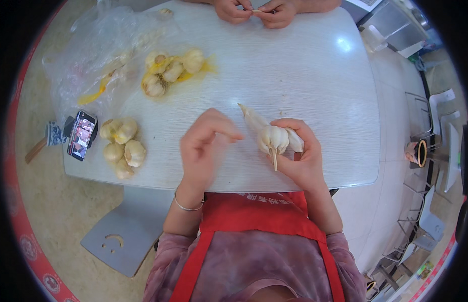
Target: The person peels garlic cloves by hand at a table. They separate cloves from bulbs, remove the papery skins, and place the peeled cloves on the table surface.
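My right hand (302, 154) holds a white garlic bulb (273, 139) over the table, near its front edge. The bulb's thin stalk points towards me. Papery garlic skin (253, 115) sticks out beyond the bulb, and a loose-looking piece of garlic (294, 139) lies between it and my fingers. To the left, my left hand (207, 147) is raised with curled fingers, slightly blurred, apart from the bulb; whether anything is pinched in it cannot be told. A group of garlic bulbs (124, 145) sits at the table's left, and more bulbs in yellow netting (171, 70) lie farther back.
A clear plastic bag (105, 49) covers the table's back left. A phone (82, 135) leans at the left edge beside a blue-and-white container (54, 133). Across the table (324, 83), another person's hands (254, 13) pinch a small piece. A grey chair (124, 234) stands at the lower left.
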`<control>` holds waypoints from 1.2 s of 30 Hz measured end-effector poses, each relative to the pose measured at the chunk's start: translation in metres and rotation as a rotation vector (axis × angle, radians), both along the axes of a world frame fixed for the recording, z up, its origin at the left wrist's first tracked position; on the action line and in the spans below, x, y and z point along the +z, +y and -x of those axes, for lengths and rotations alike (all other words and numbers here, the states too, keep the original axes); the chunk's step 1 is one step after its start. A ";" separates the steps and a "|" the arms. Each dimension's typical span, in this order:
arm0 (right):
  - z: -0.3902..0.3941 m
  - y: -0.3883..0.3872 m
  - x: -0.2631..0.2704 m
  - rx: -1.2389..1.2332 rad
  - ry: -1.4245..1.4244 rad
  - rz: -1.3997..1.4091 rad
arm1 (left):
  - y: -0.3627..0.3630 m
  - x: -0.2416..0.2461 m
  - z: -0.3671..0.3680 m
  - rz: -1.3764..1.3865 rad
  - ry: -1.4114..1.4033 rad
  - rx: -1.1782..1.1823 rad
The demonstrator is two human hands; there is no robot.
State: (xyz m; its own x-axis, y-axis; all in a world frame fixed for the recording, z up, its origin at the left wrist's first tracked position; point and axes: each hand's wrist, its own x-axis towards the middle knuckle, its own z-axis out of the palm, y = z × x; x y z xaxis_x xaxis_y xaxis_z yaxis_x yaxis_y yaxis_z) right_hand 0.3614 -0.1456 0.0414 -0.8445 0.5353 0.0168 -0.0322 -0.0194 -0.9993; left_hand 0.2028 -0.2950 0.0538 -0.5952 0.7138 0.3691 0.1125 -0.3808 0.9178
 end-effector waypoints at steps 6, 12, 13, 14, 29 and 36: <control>0.002 -0.002 0.001 -0.008 -0.032 -0.020 | 0.018 0.020 -0.009 0.233 0.634 0.017; 0.003 -0.001 -0.006 -0.029 -0.088 -0.315 | 0.018 0.006 -0.003 0.190 0.814 0.048; 0.003 -0.001 -0.007 -0.039 -0.094 -0.352 | 0.017 0.007 -0.002 0.208 0.816 0.047; 0.004 -0.002 -0.007 -0.049 -0.100 -0.388 | 0.017 0.007 -0.002 0.226 0.819 0.047; 0.007 -0.005 -0.007 -0.180 -0.055 -0.601 | 0.022 -0.001 -0.018 0.303 0.731 0.166; 0.008 -0.003 -0.009 -0.155 0.009 -0.705 | 0.023 -0.002 -0.020 0.373 0.703 0.237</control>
State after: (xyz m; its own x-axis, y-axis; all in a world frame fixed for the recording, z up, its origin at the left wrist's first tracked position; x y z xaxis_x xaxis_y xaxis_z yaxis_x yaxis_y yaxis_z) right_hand 0.3538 -0.1482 0.0322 -0.7577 0.5081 0.4095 0.0091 0.6357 -0.7718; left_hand 0.2229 -0.2724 0.0521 -0.4642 0.7473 0.4755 0.7460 0.0404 0.6648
